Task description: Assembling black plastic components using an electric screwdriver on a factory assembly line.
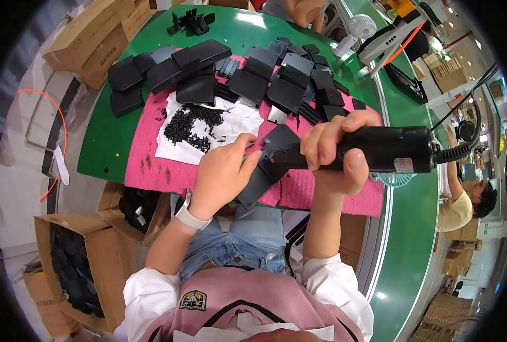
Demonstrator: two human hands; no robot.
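My right hand (340,147) is wrapped round a thick black electric screwdriver (387,149), lying sideways, its cord running off to the right. Its tip end points left over a black flat plate part (256,185) made of two panels, near the mat's front edge. Beside that tip, my left hand (226,171) has its thumb and forefinger at the plate part's left side and appears to steady it; the other fingers are mostly hidden. Left of it, a white cloth (168,149) carries a heap of small black screws (188,128). A pink foam mat (199,182) lies under these.
Stacked black plate parts (196,65) fill the mat's far side on the green table (102,137). More black pieces (191,23) lie at the back. Open cardboard boxes (74,268) with black parts stand at lower left. A white fan (362,27) and other people are beyond.
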